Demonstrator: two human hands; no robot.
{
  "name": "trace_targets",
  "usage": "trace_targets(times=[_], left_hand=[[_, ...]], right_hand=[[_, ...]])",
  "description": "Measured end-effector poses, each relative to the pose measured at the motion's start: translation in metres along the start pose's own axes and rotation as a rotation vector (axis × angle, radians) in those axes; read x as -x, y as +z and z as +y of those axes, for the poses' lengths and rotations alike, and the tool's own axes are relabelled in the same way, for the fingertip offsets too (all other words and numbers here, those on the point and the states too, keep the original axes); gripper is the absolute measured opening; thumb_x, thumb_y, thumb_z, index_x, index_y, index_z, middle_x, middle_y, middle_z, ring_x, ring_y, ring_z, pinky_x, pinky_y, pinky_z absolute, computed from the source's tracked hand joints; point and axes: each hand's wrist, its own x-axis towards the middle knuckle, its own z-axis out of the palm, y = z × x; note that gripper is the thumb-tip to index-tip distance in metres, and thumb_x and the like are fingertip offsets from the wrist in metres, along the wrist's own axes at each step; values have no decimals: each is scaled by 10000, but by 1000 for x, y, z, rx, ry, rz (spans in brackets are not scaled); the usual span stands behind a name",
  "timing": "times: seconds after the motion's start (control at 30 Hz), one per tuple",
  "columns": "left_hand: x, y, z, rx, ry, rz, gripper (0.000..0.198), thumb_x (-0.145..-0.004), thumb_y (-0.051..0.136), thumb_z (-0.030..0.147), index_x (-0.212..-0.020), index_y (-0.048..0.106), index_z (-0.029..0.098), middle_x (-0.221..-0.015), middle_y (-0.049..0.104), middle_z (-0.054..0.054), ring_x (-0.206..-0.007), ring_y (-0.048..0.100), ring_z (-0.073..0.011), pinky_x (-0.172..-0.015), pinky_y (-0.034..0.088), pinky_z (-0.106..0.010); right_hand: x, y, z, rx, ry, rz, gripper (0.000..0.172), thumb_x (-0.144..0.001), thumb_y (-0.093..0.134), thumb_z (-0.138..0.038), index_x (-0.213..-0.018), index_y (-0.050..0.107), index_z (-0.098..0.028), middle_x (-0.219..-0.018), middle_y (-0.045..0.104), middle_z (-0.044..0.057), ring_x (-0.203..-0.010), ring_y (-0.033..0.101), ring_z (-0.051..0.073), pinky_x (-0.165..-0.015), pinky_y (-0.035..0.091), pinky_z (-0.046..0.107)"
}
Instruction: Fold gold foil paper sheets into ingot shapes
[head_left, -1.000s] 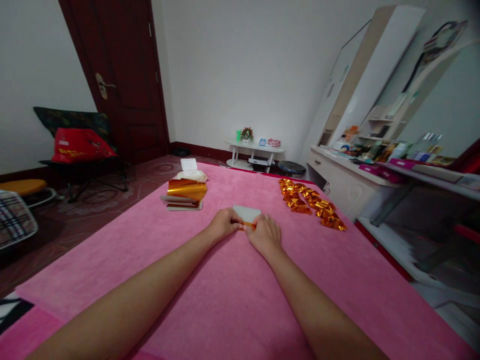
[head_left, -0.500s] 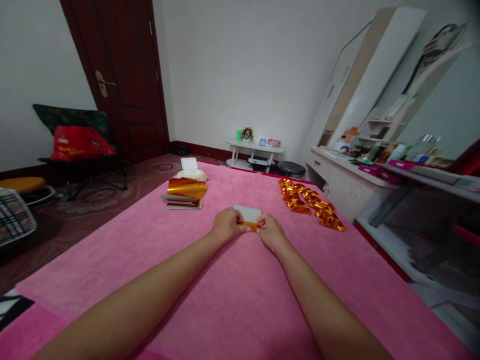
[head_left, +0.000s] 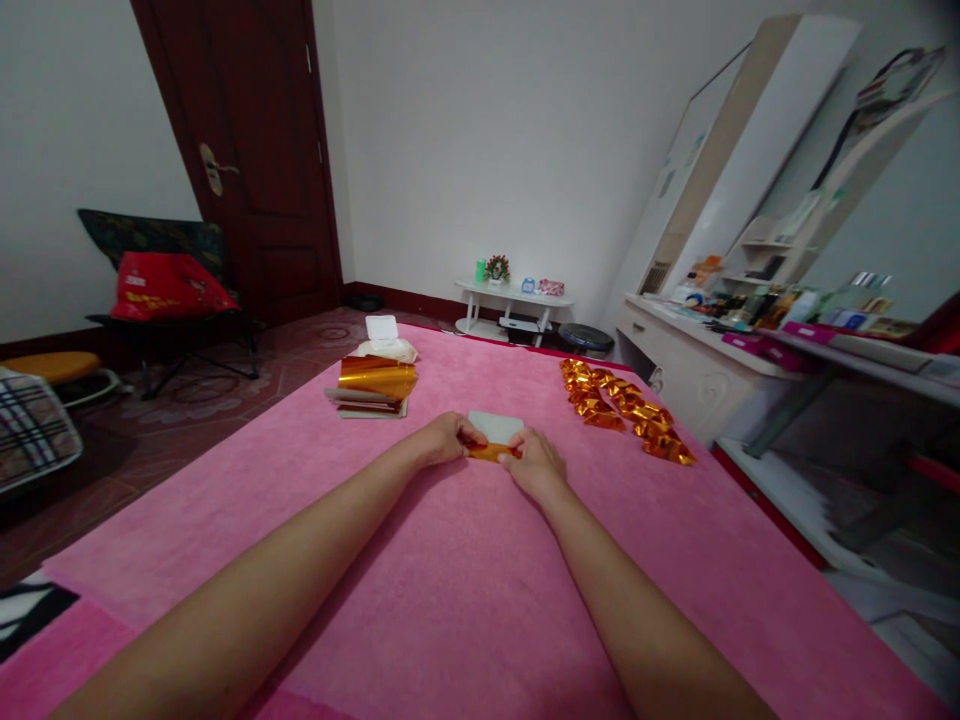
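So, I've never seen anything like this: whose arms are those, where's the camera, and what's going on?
No robot here: these are a person's bare arms, and every picture comes from one camera on that person's head. The left hand and right hand pinch a partly folded gold-and-grey foil paper over a pink cloth. To the left sits a stack of foil sheets, with what looks like a wipes pack behind; to the right, folded gold foil pieces.
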Motion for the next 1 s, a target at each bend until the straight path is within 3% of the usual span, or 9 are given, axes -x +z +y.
trace_targets(times=[0.13,0.3,0.4,0.47,0.53,0.67,0.83,0.93,1.0], left_hand=[[-2,-2,-10,-20,-9,-16,417,-591,490,-4,-905,735,119,-878,713,-47,-761,638,-137,-697,495,-207],[-2,-7,-7,-104,-48,-9,322,-632,548,66,-881,738,136,-867,708,-36,-725,630,-134,-640,473,-191],[0,-2,4,-205,-89,48,214,-704,605,286,-771,734,129,-729,682,-39,-630,603,-150,-562,441,-216],[3,7,13,-291,-117,126,385,-759,545,467,-701,708,123,-647,645,-56,-597,584,-174,-548,421,-250],[7,20,22,-385,-125,233,438,-778,507,530,-728,682,132,-714,645,-82,-673,590,-207,-616,425,-290],[13,38,32,-540,-102,367,323,-797,537,448,-846,638,145,-962,612,-141,-945,554,-276,-788,399,-355],[13,30,24,-614,-58,317,90,-799,547,223,-826,615,172,-908,603,-82,-879,572,-205,-749,407,-290],[12,24,19,-624,-39,289,139,-763,527,98,-830,615,182,-894,604,-53,-845,578,-167,-719,410,-249],[12,25,19,-627,-34,297,140,-781,511,103,-839,613,179,-890,606,-55,-848,579,-166,-725,411,-249]], right_hand=[[-5,-2,8,-53,10,-50,234,-606,593,-62,-794,581,-201,-765,619,-1,-694,578,143,-597,395,225],[-9,-6,12,-55,13,-74,242,-614,517,-23,-780,587,-185,-739,639,3,-651,581,133,-554,385,205],[-8,-7,6,-1,22,-70,198,-665,513,-65,-795,593,-191,-744,647,10,-677,588,145,-583,393,220],[-4,-8,-1,60,28,-54,133,-715,522,-129,-804,593,-199,-790,651,27,-730,593,166,-627,401,248],[3,-7,-10,132,26,-25,87,-761,535,-228,-823,589,-201,-881,648,61,-832,590,201,-698,404,290],[16,-4,-24,250,1,34,206,-800,541,-336,-936,566,-184,-1044,604,136,-1029,528,265,-834,367,362],[16,-9,-19,300,-23,11,238,-795,495,-113,-1016,537,-190,-1053,614,104,-996,555,230,-790,383,320],[15,-12,-16,312,-29,12,276,-790,444,-46,-1004,537,-192,-1027,625,91,-974,571,214,-781,385,308],[15,-11,-18,322,-22,24,220,-818,434,-85,-981,544,-185,-1010,628,103,-956,578,222,-773,389,318]])
